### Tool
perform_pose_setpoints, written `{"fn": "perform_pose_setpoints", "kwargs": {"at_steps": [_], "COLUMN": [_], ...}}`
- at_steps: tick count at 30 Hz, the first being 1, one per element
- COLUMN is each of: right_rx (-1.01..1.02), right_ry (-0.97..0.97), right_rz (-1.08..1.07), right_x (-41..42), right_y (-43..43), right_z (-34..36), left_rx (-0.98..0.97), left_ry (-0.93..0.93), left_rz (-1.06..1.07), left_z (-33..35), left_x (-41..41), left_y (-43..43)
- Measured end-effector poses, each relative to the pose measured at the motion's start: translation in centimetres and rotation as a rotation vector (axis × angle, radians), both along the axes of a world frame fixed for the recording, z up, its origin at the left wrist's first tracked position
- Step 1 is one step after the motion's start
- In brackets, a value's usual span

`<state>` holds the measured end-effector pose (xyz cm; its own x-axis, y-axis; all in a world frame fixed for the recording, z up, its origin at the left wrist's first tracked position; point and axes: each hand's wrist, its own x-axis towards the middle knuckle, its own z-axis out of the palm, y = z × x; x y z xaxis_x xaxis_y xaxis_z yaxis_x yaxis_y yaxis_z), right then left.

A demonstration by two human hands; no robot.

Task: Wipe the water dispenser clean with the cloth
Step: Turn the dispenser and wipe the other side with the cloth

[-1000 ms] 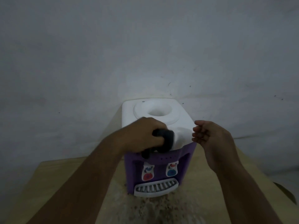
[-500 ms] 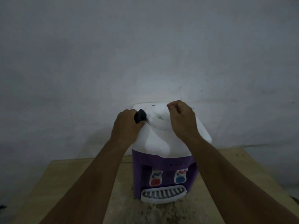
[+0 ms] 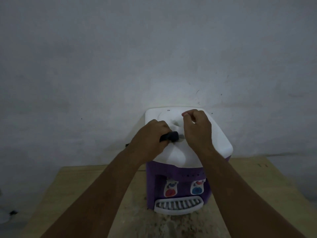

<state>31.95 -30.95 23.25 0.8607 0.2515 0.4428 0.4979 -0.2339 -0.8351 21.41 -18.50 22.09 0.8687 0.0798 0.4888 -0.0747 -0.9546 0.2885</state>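
Dispenser [image 3: 221, 145]: smooth plastic; white top with slight sheen, purple body matt. Tray [image 3: 178, 206]: white ribbed plastic. Cloth [image 3: 171, 135]: dark, matt fabric. Table [image 3: 72, 186]: pale matt wood, rough and speckled at front. Wall [image 3: 120, 66]: matt, scuffed paint.

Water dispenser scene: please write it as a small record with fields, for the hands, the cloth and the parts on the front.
dispenser: water dispenser, white top, purple body, upright on the wooden table
cloth: dark cloth, bunched, held against the white top beside its round well
left hand: left hand grips the cloth
right hand: right hand, fingers curled, over the top, nothing seen in it
front: red tap, blue tap, white drip tray below
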Motion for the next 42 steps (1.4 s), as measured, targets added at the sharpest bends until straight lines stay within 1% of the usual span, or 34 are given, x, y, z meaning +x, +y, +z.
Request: {"fn": "perform_pose_setpoints", "kwargs": {"at_steps": [3, 5, 8, 10, 14, 17, 19, 22, 24, 25, 27, 28, 29, 31, 34, 36, 39, 42], "right_rx": [-0.014, -0.033, -0.098, -0.184, -0.379, -0.515, -0.546, -0.592, -0.607, -0.594, -0.551, -0.523, -0.510, -0.527, -0.522, -0.510, -0.521, -0.520], "right_ry": [-0.031, -0.059, -0.118, -0.171, -0.213, -0.310, -0.382, -0.460, -0.463, -0.422, -0.237, -0.176, -0.161, -0.205, -0.255, -0.288, -0.334, -0.347], "right_rz": [0.017, 0.019, 0.045, 0.064, -0.029, -0.101, -0.117, -0.087, -0.055, -0.046, -0.037, -0.034, -0.040, -0.072, -0.116, -0.136, -0.151, -0.162], "right_x": [-0.1, -0.1, -0.1, 0.0, 1.0, 1.3, 1.4, 1.6, 2.2, 2.3, 2.5, 2.8, 3.0, 3.0, 2.6, 2.4, 2.0, 1.9], "right_y": [-0.3, -0.6, -0.4, 0.3, 1.6, 2.9, 3.9, 5.7, 6.7, 6.5, 6.0, 6.1, 6.3, 6.4, 6.6, 6.6, 6.6, 6.7], "right_z": [-0.1, -0.3, -0.3, -0.5, -0.8, -0.6, -0.3, 0.0, -0.1, 0.0, 0.5, 0.5, 0.4, 0.1, -0.1, -0.2, -0.3, -0.3], "left_rx": [-0.057, -0.121, -0.272, -0.309, -0.428, -0.439, -0.443, -0.460, -0.506, -0.533, -0.591, -0.619, -0.645, -0.696, -0.868, -0.992, -1.143, -1.327], "left_ry": [0.049, 0.047, 0.003, -0.013, -0.062, -0.048, -0.035, -0.032, -0.053, -0.070, -0.108, -0.133, -0.156, -0.183, -0.237, -0.198, -0.057, -0.048], "left_rz": [-0.095, -0.093, 0.028, 0.133, 0.289, 0.349, 0.382, 0.462, 0.510, 0.522, 0.525, 0.528, 0.530, 0.531, 0.551, 0.587, 0.637, 0.599], "left_z": [0.4, 0.5, 0.0, -0.3, -0.4, -0.1, 0.0, 0.0, -0.4, -0.4, -0.9, -1.3, -1.6, -2.3, -3.5, -5.4, -10.3, -14.8], "left_x": [-0.4, -0.6, -0.5, 0.3, 2.2, 4.3, 5.9, 8.4, 9.8, 10.2, 10.5, 10.7, 10.8, 10.7, 9.9, 9.1, 7.4, 5.1], "left_y": [1.2, 2.0, 2.6, 2.9, 4.3, 5.5, 6.3, 7.8, 8.8, 9.0, 9.4, 9.8, 10.2, 10.5, 10.6, 10.6, 8.9, 6.8]}}
